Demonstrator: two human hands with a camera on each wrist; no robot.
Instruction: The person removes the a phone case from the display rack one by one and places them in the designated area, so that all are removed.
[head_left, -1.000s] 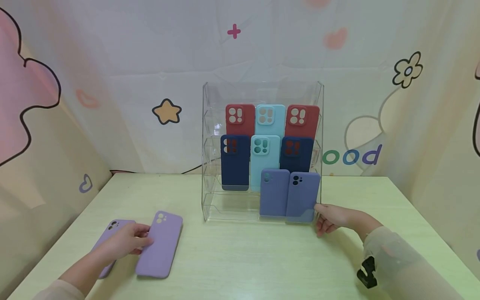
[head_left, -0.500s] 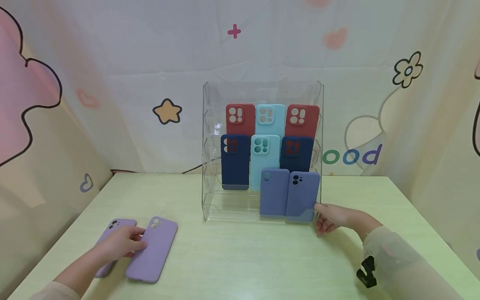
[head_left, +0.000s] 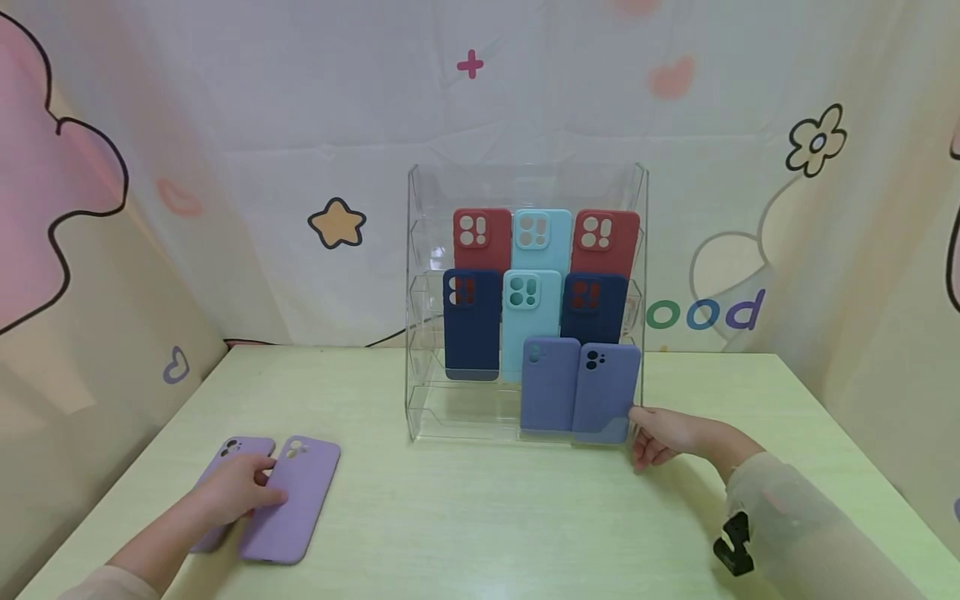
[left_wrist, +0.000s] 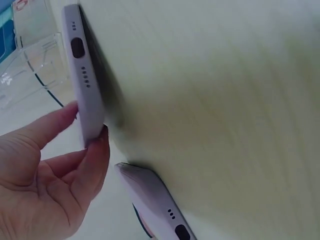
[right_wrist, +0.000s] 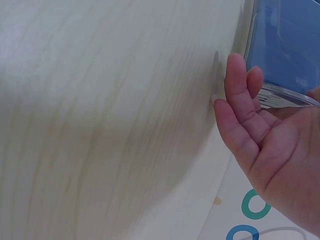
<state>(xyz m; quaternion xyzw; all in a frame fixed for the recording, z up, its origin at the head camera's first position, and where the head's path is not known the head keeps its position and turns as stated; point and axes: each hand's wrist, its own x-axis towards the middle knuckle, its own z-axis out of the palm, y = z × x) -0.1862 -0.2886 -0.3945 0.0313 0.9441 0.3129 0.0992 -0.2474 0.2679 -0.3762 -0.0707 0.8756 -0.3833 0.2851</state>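
Note:
My left hand (head_left: 236,490) pinches a light purple phone case (head_left: 292,504) by its left long edge, thumb on the back and fingers underneath. In the left wrist view the held phone case (left_wrist: 85,75) stands edge-on, with the thumb and fingers at its lower end. A second purple phone case (head_left: 243,448) lies partly hidden under the left hand. My right hand (head_left: 667,433) grips the lower right side of a clear acrylic display rack (head_left: 457,429), its thumb beside a violet-blue phone case (head_left: 606,392). Its other fingers curl loosely in the right wrist view.
Another violet-blue phone case (head_left: 550,387) stands on the bottom tier. Above are dark blue (head_left: 471,333) and light blue (head_left: 531,325) phone cases, then red ones (head_left: 482,242). A printed curtain (head_left: 360,100) surrounds the pale table (head_left: 465,517).
My left hand has moved the purple phone case leftward and lower, closer to the other purple case. The right hand and the rack have stayed where they were.

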